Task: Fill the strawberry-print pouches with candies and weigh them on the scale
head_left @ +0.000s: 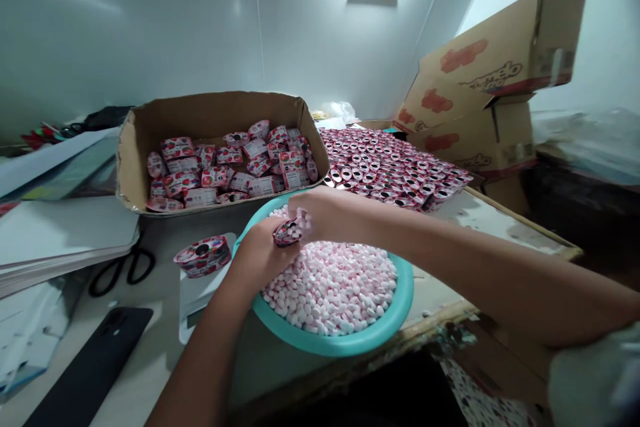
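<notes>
My left hand (263,248) is wrapped round a small oval candy container (287,233) with a red and pink strawberry print, its open top turned toward my right hand. Curled over that opening, my right hand (323,213) holds pale pink candies (301,219), some showing at the container's mouth. Both hands are above a turquoise basin (407,293) heaped with small pink and white candies (340,287). Another printed oval container (203,256) rests on a white scale (187,310) left of the basin, a dark hole in its top.
Behind stands a cardboard box (125,170) of printed containers. Many upright containers (390,160) with dark openings crowd the back right, beside stacked cartons (493,73). Scissors (123,273), a phone (95,363) and papers (63,230) lie at left. The table's edge (435,320) runs in front.
</notes>
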Available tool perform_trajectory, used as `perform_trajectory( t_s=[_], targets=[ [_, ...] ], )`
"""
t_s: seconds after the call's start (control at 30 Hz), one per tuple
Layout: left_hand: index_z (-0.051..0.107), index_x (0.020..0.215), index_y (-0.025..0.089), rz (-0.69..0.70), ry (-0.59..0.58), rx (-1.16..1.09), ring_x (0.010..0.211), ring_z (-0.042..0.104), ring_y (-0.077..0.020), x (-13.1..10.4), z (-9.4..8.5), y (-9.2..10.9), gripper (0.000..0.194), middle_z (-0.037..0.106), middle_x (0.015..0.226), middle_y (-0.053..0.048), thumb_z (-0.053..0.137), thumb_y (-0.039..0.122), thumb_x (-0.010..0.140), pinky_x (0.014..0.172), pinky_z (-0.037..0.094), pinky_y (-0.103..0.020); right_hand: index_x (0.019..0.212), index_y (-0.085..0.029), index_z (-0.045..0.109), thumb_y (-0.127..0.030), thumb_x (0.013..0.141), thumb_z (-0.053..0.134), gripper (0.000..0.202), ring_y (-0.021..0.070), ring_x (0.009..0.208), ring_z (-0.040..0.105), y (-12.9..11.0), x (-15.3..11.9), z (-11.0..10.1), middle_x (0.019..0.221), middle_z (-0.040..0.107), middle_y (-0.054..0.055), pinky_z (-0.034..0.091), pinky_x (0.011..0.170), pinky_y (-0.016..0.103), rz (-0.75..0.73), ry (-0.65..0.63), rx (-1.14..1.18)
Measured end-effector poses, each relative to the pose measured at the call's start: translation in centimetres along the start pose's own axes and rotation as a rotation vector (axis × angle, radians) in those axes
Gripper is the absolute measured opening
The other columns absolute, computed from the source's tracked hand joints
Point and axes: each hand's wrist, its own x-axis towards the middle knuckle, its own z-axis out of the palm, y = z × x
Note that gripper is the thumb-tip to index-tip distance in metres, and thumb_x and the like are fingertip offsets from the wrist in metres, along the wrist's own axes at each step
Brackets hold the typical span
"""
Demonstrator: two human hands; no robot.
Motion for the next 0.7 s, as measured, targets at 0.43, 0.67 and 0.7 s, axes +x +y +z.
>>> perform_trajectory(
  t_s=[0.43,0.67,0.7],
  targets=[
    [0.071,0.114,0.021,-0.077,0.022,-0.042,0.108,0.067,-0.0274,0.3,0.8,-1.0,0.039,0.072,0.116,-0.005,0.069,0.031,0.076,0.091,0.053,-0.034,0.155,-0.015,0.032,-0.066,0.069,0.076,0.11,0.0422,0.133,0.044,5.8,-6.5,5.8,0.152,0.039,0.025,0.044,0.102,0.05,0.162,-0.166,0.241],
    [0.072,0.113,0.021,-0.088,0.03,0.016,0.1,0.07,-0.0275,0.2,1.0,-1.2,0.042,0.075,0.108,-0.006,0.071,0.042,0.077,0.083,0.056,-0.031,0.136,-0.014,0.053,-0.076,0.07,0.066,0.091,0.0419,0.118,0.054,4.6,-7.8,7.9,0.13,0.056,0.022,0.045,0.096,0.052,0.124,-0.201,0.072],
    [0.072,0.113,0.021,-0.101,0.033,0.026,0.096,0.071,-0.0271,0.2,1.0,-1.3,0.043,0.075,0.104,-0.005,0.072,0.045,0.077,0.08,0.056,-0.031,0.127,-0.014,0.058,-0.077,0.07,0.066,0.085,0.0384,0.11,0.058,4.4,-7.6,7.8,0.122,0.06,0.02,0.047,0.09,0.046,0.131,-0.195,0.084]
  ],
)
